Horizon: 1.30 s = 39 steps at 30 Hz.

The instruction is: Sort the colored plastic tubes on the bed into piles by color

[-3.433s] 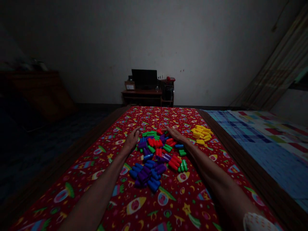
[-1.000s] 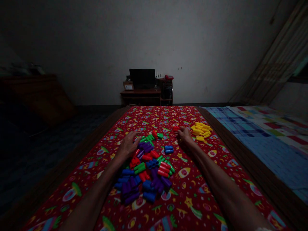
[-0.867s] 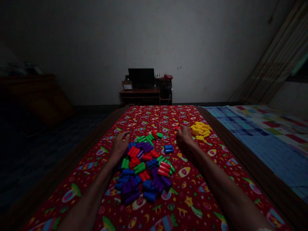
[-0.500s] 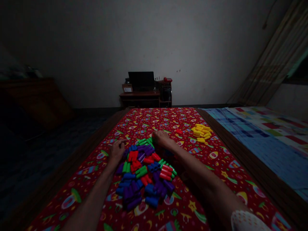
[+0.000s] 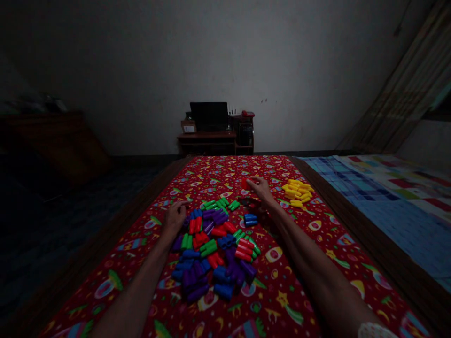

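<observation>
My right hand [image 5: 260, 188] pinches a red plastic block [image 5: 244, 183] between thumb and fingertips, beyond the far right side of a mixed heap of blocks. My left hand [image 5: 174, 218] rests at the heap's left edge, fingers loosely bent and apart, with nothing visible in them. Beside it lie a red block [image 5: 195, 225] and a purple block [image 5: 215, 216]. Green blocks [image 5: 221, 203] form the far edge of the heap. A blue block [image 5: 250, 220] lies apart on the right, nearer than my right hand. Purple blocks [image 5: 194, 281] lie at the near side.
Yellow blocks [image 5: 297, 191] form a separate pile to the right of my right hand. All the blocks lie on a red patterned cloth [image 5: 275, 300]. A bed with a blue checked cover [image 5: 352, 197] is at the right. A desk with a monitor [image 5: 209, 116] stands by the wall.
My right hand has moved right and away from the green blocks, and a red block now shows in its fingers. The blue block it covered is visible. My left hand has hardly moved.
</observation>
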Motion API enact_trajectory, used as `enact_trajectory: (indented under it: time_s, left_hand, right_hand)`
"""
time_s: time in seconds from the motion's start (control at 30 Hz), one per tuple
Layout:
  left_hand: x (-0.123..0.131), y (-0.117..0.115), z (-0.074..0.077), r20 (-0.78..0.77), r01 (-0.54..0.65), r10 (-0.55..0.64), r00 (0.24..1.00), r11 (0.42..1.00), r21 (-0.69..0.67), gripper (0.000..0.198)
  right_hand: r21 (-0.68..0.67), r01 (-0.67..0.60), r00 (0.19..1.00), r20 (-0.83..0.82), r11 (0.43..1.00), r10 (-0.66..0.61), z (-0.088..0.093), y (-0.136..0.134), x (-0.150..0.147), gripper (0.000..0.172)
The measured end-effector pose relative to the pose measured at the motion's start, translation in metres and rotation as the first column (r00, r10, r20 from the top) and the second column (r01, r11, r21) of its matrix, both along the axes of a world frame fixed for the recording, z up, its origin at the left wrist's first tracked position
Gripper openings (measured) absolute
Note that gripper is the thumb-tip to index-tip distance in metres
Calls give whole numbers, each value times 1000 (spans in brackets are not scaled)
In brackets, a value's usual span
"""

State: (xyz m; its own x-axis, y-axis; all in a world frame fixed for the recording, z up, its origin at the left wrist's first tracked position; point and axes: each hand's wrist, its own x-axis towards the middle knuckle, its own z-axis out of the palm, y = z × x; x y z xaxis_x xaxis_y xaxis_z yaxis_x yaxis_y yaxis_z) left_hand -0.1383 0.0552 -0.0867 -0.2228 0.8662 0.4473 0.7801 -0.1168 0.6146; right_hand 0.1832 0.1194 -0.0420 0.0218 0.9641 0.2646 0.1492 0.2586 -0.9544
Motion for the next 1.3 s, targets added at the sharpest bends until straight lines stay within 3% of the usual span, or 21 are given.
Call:
enact_trajectory:
  time_s: [0.07, 0.13, 0.2, 0.3, 0.37, 0.47, 0.5, 0.57, 0.63, 0.7, 0.77, 0.83, 0.9, 0.97, 1.07, 1.17, 1.3]
  left_hand:
    - [-1, 1, -1, -4, 7, -7, 1000, 1000, -3, 34]
    - [-2, 1, -2, -14, 17, -17, 1000, 1000, -5, 33]
    - [-2, 1, -2, -17, 22, -22, 1000, 1000, 1, 33]
    - [-1, 0, -2, -4, 23, -23, 1000, 1000, -2, 33]
    - [1, 0, -2, 2, 27, -27, 1000, 1000, -11, 33]
    - [2, 0, -3, 3, 26, -26, 1000, 1000, -4, 33]
    - [2, 0, -3, 0, 28, -28, 1000, 1000, 2, 32]
    - [1, 0, -4, -9, 34, -34, 999, 999, 12, 30]
    - [-1, 0, -5, -9, 43, -43, 999, 999, 16, 30]
    - [-2, 0, -6, -1, 52, -52, 999, 999, 11, 31]
    - [-2, 0, -6, -3, 56, -56, 998, 998, 8, 31]
    - [-2, 1, -6, -9, 42, -42, 999, 999, 15, 30]
    - [-1, 1, -6, -11, 27, -27, 1000, 999, 19, 31]
    - [0, 1, -6, -11, 22, -21, 1000, 1000, 15, 32]
    - [1, 1, -5, -18, 25, -25, 1000, 1000, 5, 33]
    - [1, 0, -4, -26, 28, -29, 999, 1000, -2, 32]
    - [1, 0, -3, -27, 43, -42, 999, 999, 5, 33]
  right_hand:
    - [-16, 188, 967, 180, 982, -182, 1, 3, 15, 32]
    - [25, 294, 874, 399, 956, -279, 2, 3, 29, 28]
    - [108, 323, 760, 562, 940, -326, 5, 0, 39, 30]
    - [228, 315, 644, 662, 921, -384, 16, -8, 34, 35]
    - [258, 224, 662, 667, 940, -341, 24, -19, 13, 34]
    - [234, -173, 733, 680, 957, -34, 29, -47, -37, 31]
    - [204, -345, 693, 714, 916, 102, 27, -59, -56, 29]
    - [143, -603, 513, 823, 785, 244, 21, -81, -88, 28]
    - [172, -664, 430, 884, 727, 184, 12, -95, -110, 27]
    - [195, -669, 403, 906, 718, 130, 5, -101, -119, 22]
    - [197, -686, 410, 900, 701, 148, 2, -98, -118, 17]
    - [215, -703, 466, 859, 678, 211, 3, -91, -112, 16]
    - [257, -666, 575, 775, 700, 262, 10, -80, -102, 22]
    - [304, -547, 710, 661, 780, 241, 19, -64, -87, 28]
    - [355, -209, 879, 476, 911, 16, 32, -33, -48, 27]
    - [359, 130, 885, 378, 924, -271, 29, -4, 4, 28]
    - [308, 310, 786, 448, 899, -425, 9, 14, 56, 29]
